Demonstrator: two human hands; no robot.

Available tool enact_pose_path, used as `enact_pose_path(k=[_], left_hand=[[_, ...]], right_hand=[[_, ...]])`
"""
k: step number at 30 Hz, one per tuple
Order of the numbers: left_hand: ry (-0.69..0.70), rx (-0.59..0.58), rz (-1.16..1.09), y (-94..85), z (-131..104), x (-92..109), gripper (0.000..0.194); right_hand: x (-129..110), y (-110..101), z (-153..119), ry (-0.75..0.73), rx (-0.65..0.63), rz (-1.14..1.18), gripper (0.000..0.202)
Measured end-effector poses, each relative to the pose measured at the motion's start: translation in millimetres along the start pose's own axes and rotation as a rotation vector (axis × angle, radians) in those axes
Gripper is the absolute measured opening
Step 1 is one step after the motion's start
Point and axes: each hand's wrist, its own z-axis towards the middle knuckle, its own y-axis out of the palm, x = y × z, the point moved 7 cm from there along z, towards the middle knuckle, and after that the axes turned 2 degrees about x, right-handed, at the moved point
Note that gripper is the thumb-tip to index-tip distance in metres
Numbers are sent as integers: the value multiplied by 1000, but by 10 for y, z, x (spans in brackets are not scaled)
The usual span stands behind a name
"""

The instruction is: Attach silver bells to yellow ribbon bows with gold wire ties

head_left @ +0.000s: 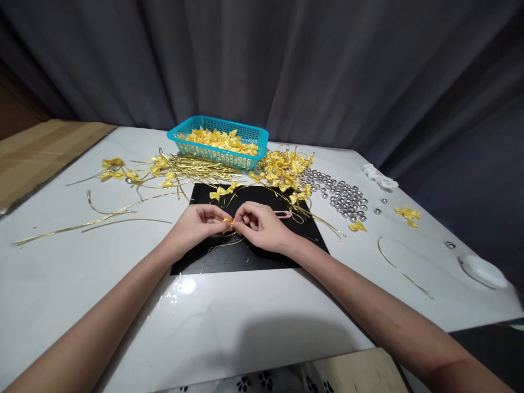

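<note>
Over a black mat, my left hand and my right hand meet with their fingertips pinched on one small yellow ribbon bow. A thin gold cord trails below the bow onto the mat. Fingers cover most of the bow, so its knot is hidden. Just beyond the hands lie loose yellow bows on the mat's far part. A pink-handled tool rests beside my right hand, partly behind it.
A turquoise basket of yellow bows stands at the back, with gold cords before it. To its right are a heap of yellow bows and many silver beads. A white dish sits at the right edge.
</note>
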Motion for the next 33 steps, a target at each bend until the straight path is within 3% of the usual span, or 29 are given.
enact_pose_path(k=[8,18,24,33], left_hand=[[11,16,-9,-10,10,-2,15],[20,38,-30,-12,-14,27,13],[18,24,-32,-1,-14,23,15],[54,24,0,-16,-18,45,12]], right_hand=[[-93,13,-25,-92,-53,-70,5],[-42,8,-16,-87,12,-44,8],[-160,1,-38,-170,-63,-64,9],[33,-6,12,17,2,13,12]])
